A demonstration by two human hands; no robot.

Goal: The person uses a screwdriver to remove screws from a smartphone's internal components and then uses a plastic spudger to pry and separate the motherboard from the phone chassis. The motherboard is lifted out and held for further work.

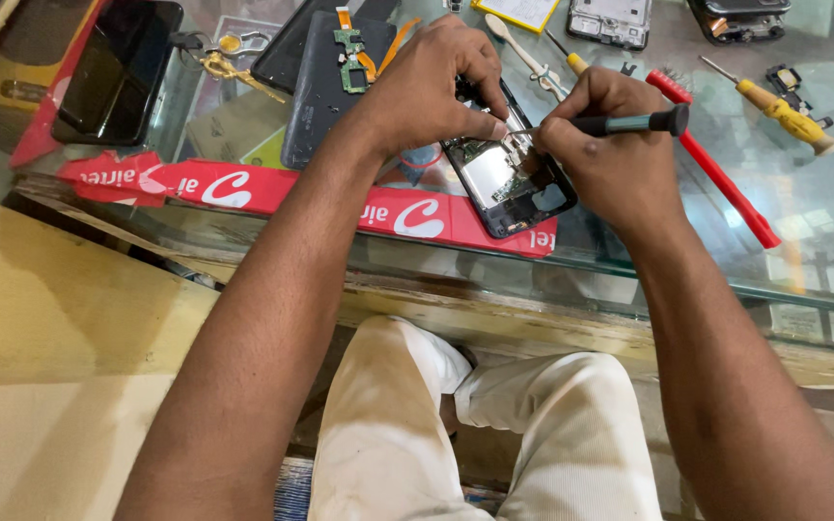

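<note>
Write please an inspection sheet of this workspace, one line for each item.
Surface: glass counter with a red strip along its front edge.
Job's things: opened phone; dark-handled screwdriver, tip in the phone.
Clutter: yellow screwdriver, red pry tool, dark phone, back cover with a small circuit board, scissors.
Grippers: left hand steadies the phone; right hand holds the screwdriver.
Cables: orange flat cable.
Surroundings: person's light trousers, yellowish floor.

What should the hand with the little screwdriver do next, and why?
Probably turn the screwdriver gently in place. The right hand has its tip down inside the opened phone, and the left hand steadies the phone's top edge on the glass counter. The tip looks seated, though the fingers hide the exact spot, so I cannot see a screw.
</note>
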